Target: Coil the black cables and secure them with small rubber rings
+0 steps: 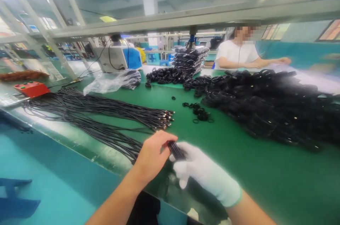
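Near the front edge of the green table, both my hands are closed on a bundle of black cables (176, 150). My left hand (154, 154) is bare and pinches the bundle from the left, its thumb and fingers close to the cables. A white glove covers my right hand (195, 164), whose fingers wrap the bundle from the other side. More loose black cables (106, 134) stretch leftward from behind my left hand. Beyond them lies a second bunch of cables (111, 106) with shiny metal ends. Small black rings (200, 111) are scattered past my hands.
A large heap of black coiled cables (271, 104) covers the right side. Farther back are a clear plastic bag (106, 81), stacked bagged bundles (190, 60) and a grey-blue machine (119, 56). A red button box (32, 88) stands left. Across the table sits a co-worker (237, 53).
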Tool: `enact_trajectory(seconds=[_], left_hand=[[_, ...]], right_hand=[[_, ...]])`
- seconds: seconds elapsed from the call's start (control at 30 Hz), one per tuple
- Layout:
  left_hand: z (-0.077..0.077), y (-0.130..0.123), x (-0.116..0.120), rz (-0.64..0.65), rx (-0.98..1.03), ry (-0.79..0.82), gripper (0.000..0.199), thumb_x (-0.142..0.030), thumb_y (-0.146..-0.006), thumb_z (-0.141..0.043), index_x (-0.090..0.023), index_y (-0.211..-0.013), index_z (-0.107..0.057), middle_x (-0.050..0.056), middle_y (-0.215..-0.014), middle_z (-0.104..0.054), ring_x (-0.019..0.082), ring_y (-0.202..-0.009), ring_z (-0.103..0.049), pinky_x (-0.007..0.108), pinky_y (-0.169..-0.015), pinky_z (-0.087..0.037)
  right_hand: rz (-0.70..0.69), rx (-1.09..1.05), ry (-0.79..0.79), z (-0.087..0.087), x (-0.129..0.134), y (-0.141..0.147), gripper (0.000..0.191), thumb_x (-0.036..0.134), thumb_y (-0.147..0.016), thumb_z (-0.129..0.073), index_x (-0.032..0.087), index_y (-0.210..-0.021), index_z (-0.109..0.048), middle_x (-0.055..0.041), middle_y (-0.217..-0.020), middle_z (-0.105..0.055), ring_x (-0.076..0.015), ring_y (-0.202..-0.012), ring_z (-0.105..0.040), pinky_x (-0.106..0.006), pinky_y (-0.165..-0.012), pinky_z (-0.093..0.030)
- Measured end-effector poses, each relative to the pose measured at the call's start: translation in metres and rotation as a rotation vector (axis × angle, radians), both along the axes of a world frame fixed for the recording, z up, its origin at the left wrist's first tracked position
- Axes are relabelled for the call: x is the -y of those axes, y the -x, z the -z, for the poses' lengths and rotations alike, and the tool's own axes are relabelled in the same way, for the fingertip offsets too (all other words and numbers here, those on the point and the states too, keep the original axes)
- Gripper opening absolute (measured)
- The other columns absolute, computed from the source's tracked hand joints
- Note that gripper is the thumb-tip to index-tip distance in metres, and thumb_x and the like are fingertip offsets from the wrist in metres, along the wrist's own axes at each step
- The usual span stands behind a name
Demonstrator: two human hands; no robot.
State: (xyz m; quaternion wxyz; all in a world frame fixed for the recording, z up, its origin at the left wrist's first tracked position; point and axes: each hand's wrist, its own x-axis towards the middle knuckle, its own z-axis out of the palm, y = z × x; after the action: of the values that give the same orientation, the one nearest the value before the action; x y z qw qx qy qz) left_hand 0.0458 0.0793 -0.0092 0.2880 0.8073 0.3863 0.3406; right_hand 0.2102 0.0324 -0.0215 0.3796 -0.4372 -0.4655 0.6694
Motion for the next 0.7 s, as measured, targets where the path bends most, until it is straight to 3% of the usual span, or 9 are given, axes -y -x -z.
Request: enact_trajectory(seconds=[0.1, 0.17, 0.33, 0.5, 0.7], left_hand=[[-0.004, 0.004, 0.004, -0.023, -0.084, 0.030, 0.041, -0.004, -0.079, -0.046, -0.027, -0.110, -0.060, -0.001, -0.104, -0.061, 0.013, -0.091, -0.057, 0.026, -0.085, -0.045], [-0.008, 0.009, 0.007, -0.035, -0.110, 0.041, 0.044, -0.005, -0.080, -0.046, -0.030, -0.116, -0.056, 0.000, -0.113, -0.057, 0.014, -0.097, -0.056, 0.027, -0.089, -0.044], [-0.013, 0.014, 0.013, 0.023, -0.116, 0.028, 0.022, -0.016, -0.078, -0.059, -0.028, -0.096, -0.064, 0.001, -0.127, -0.048, 0.020, -0.120, -0.043, 0.035, -0.104, -0.033], [-0.011, 0.004, 0.013, 0.071, -0.128, -0.004, 0.012, -0.015, -0.081, -0.056, -0.024, -0.080, -0.064, 0.001, -0.120, -0.052, 0.019, -0.117, -0.044, 0.034, -0.101, -0.035], [-0.020, 0.010, 0.005, 0.073, -0.058, 0.131, 0.015, -0.020, -0.088, -0.047, -0.021, -0.077, -0.056, 0.000, -0.112, -0.058, 0.016, -0.107, -0.051, 0.030, -0.095, -0.040]], right_hand=[[0.007, 0.125, -0.039, 0.000, 0.001, -0.001, 0.036, 0.022, -0.076, -0.056, 0.017, -0.112, -0.051, 0.0046, -0.057, -0.056, -0.0084, -0.040, -0.050, -0.020, -0.042, -0.041], [0.043, 0.235, -0.055, 0.000, 0.001, -0.001, 0.033, 0.025, -0.076, -0.057, 0.018, -0.108, -0.053, 0.0031, -0.061, -0.057, -0.0090, -0.041, -0.049, -0.020, -0.038, -0.039], [0.104, 0.420, -0.182, 0.001, 0.002, -0.001, 0.019, 0.024, -0.074, -0.060, 0.017, -0.092, -0.059, -0.0020, -0.074, -0.063, -0.0123, -0.055, -0.054, -0.023, -0.045, -0.042], [0.101, 0.501, -0.316, 0.002, 0.002, 0.001, 0.017, 0.021, -0.074, -0.058, 0.018, -0.090, -0.060, -0.0015, -0.082, -0.064, -0.0152, -0.072, -0.057, -0.025, -0.062, -0.045], [0.059, 0.498, -0.281, 0.004, 0.003, -0.001, 0.019, 0.020, -0.073, -0.058, 0.021, -0.092, -0.060, 0.0003, -0.081, -0.064, -0.0149, -0.072, -0.058, -0.024, -0.061, -0.044]])
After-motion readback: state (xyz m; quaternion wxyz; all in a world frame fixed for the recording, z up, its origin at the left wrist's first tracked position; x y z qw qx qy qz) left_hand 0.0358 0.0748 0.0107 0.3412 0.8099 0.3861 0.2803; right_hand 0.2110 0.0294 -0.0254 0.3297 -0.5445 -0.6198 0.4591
